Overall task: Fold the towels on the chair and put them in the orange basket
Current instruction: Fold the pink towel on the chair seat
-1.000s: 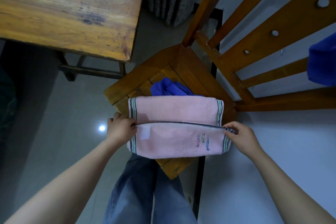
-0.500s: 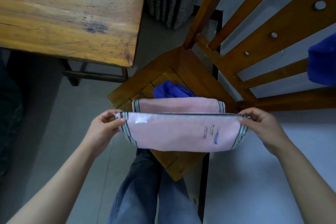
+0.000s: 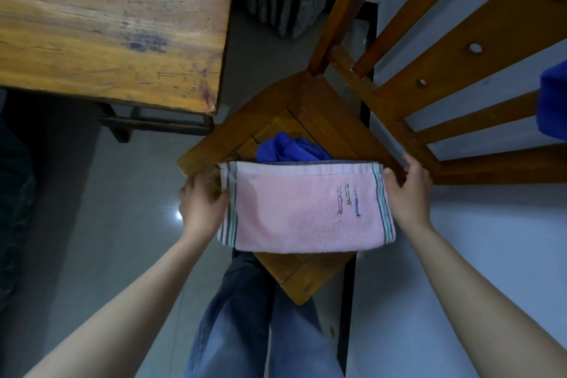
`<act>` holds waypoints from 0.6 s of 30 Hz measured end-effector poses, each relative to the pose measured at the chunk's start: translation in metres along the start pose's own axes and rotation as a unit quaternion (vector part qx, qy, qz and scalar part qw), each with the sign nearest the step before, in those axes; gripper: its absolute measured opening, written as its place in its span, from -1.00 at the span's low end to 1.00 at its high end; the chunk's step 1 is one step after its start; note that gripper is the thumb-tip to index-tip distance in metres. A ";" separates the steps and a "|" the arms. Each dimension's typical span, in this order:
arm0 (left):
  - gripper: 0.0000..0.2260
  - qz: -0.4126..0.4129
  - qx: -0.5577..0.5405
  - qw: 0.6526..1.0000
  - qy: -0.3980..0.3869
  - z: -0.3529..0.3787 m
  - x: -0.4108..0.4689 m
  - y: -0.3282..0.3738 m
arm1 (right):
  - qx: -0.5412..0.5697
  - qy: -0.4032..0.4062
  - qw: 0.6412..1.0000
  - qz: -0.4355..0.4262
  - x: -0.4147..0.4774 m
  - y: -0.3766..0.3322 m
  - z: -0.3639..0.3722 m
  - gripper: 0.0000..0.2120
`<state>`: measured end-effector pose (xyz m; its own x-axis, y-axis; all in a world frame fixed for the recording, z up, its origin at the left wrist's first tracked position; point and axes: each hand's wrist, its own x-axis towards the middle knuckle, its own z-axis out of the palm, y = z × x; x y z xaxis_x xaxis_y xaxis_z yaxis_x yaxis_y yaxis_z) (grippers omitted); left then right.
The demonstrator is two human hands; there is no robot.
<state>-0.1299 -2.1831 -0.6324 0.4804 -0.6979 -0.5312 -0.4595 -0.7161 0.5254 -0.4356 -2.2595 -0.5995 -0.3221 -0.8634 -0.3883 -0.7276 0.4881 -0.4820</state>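
A pink towel [image 3: 303,209] with striped ends and small embroidered figures lies folded over on the wooden chair seat [image 3: 310,276]. My left hand [image 3: 202,202] grips its left end, and my right hand [image 3: 406,190] grips its right end near the far corner. Behind the pink towel a crumpled blue towel [image 3: 288,149] sits on the seat, partly hidden. The orange basket is not in view.
A wooden table [image 3: 110,24] stands at the upper left. The chair back's slats [image 3: 445,49] rise at the upper right, with a blue cloth [image 3: 552,104] at the right edge. My legs in jeans [image 3: 260,322] stand before the chair. Grey curtain at top.
Both hands lifted the near half of the pink towel and carried it away from me over the far half. The towel now lies folded on the seat.
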 end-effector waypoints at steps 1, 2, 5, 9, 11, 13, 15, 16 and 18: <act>-0.44 0.028 0.069 0.997 -0.015 0.005 -0.009 -0.003 | -0.037 0.007 0.999 -0.014 -0.007 0.002 0.003 -0.55; -0.42 0.066 0.135 0.988 -0.032 0.009 -0.019 -0.005 | -0.071 0.014 0.997 -0.040 -0.018 0.005 0.006 -0.55; -0.32 0.203 0.282 0.933 -0.088 0.030 -0.046 -0.009 | -0.177 -0.028 0.975 -0.135 -0.049 0.013 0.020 -0.56; -0.32 0.167 0.328 0.900 -0.233 0.056 -0.050 -0.004 | -0.281 -0.168 0.936 -0.130 -0.052 0.024 0.041 -0.47; -0.34 0.122 0.327 0.898 -0.268 0.062 -0.049 0.003 | -0.179 -0.133 0.972 -0.077 -0.043 0.024 0.045 -0.50; -0.37 0.132 0.323 0.904 -0.246 0.062 -0.050 0.008 | -0.025 -0.031 0.999 0.022 -0.036 0.026 0.044 -0.53; -0.39 0.138 0.323 0.908 -0.229 0.059 -0.052 0.009 | 0.081 0.025 0.987 0.137 -0.030 0.031 0.039 -0.47; -0.39 0.139 0.319 0.911 -0.221 0.057 -0.054 0.006 | 0.110 0.012 0.978 0.179 -0.027 0.035 0.036 -0.43; -0.39 0.126 0.303 0.922 -0.204 0.053 -0.057 -0.002 | 0.136 -0.065 0.962 0.229 -0.023 0.044 0.031 -0.38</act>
<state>-0.1962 -2.1421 -0.6382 0.0373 -0.6996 -0.7136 -0.9108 -0.3175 0.2638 -0.4419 -2.2141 -0.6363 -0.4799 -0.5358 -0.6947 -0.3359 0.8437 -0.4186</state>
